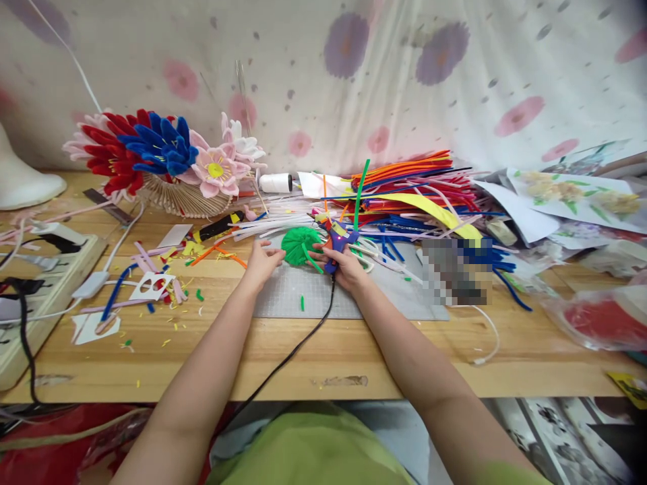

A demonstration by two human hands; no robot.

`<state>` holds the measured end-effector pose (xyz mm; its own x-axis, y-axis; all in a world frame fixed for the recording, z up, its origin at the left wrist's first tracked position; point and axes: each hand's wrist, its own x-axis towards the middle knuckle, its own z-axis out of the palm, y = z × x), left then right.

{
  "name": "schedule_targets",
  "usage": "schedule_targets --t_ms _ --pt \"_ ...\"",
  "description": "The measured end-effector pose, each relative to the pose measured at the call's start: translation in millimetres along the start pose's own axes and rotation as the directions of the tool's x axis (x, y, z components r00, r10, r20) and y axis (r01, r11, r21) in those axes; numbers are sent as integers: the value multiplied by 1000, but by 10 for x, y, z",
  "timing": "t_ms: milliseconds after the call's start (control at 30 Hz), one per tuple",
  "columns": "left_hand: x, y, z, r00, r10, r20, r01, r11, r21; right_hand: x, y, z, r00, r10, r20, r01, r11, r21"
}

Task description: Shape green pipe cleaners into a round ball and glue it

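Note:
A round green pad of fuzzy pipe cleaner, with ridges fanning out from its lower side, is held over the grey cutting mat. My left hand pinches its left edge with the fingertips. My right hand is wrapped round a blue and orange hot glue gun, whose nozzle points up and away to the left. A green stem hangs from the pad beside my right fingers. From the gun a black cord runs down over the table edge.
Bundles of coloured pipe cleaners lie behind the mat. At the back left are fuzzy flowers in a woven basket. A power strip sits at left, near scraps. Plastic bags are at right.

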<state>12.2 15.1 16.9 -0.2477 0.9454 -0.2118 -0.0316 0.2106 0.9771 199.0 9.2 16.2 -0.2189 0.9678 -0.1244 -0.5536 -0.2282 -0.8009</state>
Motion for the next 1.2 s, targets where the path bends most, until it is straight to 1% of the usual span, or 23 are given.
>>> schedule_targets --t_ms 67,133,233,300,367,400,433,467,500,533,567,600,633,700,767,800,833,867,933,1000,1033,1133,1200 --pt "-35 20 103 998 -51 38 59 970 -237 12 19 -4 1000 -9 2 9 998 56" --pt "-65 37 184 994 -77 81 103 916 -387 17 6 -15 999 -36 1 35 994 103" --pt "-116 46 287 988 -74 135 131 866 -482 12 -38 -24 998 -65 -4 65 988 143" --pt "-151 45 332 987 -23 159 96 876 -472 4 -60 -27 998 -67 -14 68 987 146" --pt "-179 42 339 988 47 145 11 927 -374 -5 -67 -31 998 -62 -29 66 989 131" --pt "-190 42 324 989 87 116 -53 961 -271 -9 -64 -33 998 -57 -38 61 991 117" --pt "-199 41 298 988 132 85 -121 985 -124 -12 -56 -34 998 -48 -50 53 994 99" --pt "-208 41 264 982 176 60 -180 982 59 -14 -46 -33 997 -40 -61 44 996 78" --pt "-215 39 226 975 216 48 -221 943 250 -14 -32 -29 997 -32 -69 36 998 59" --pt "-223 35 190 970 238 57 -240 875 421 -13 -16 -22 997 -27 -70 30 998 46" --pt "-229 28 161 970 233 73 -235 809 539 -10 1 -12 998 -27 -63 30 999 40" --pt "-236 17 142 974 209 89 -220 769 601 -5 17 0 998 -33 -52 35 998 42" --pt "-241 2 135 980 174 98 -197 766 613 2 31 14 998 -43 -39 45 998 49" --pt "-251 -32 162 988 120 94 -152 851 503 20 46 35 998 -63 -19 64 995 76" --pt "-262 -57 231 994 99 51 -108 966 234 38 38 42 998 -64 -14 65 991 116" --pt "-269 -62 272 996 85 23 -86 995 57 45 27 39 998 -57 -12 58 989 137" --pt "-278 -61 315 998 59 12 -57 990 -126 50 14 33 999 -48 -9 49 987 155" --pt "-290 -57 355 999 27 25 -19 957 -288 53 0 27 999 -39 -5 39 985 167" --pt "-314 -49 423 993 -20 119 76 870 -486 52 -20 20 999 -40 5 39 984 176" --pt "-333 -52 472 978 -28 209 137 838 -529 46 -26 30 998 -54 12 51 983 174" --pt "-336 -59 490 975 -23 223 139 841 -523 43 -25 39 998 -64 14 61 984 166" --pt "-311 -89 511 984 12 179 76 876 -477 45 -35 49 994 -110 3 109 989 100" --pt "-264 -102 491 991 45 127 17 894 -448 56 -79 1 987 -150 -50 151 988 20"
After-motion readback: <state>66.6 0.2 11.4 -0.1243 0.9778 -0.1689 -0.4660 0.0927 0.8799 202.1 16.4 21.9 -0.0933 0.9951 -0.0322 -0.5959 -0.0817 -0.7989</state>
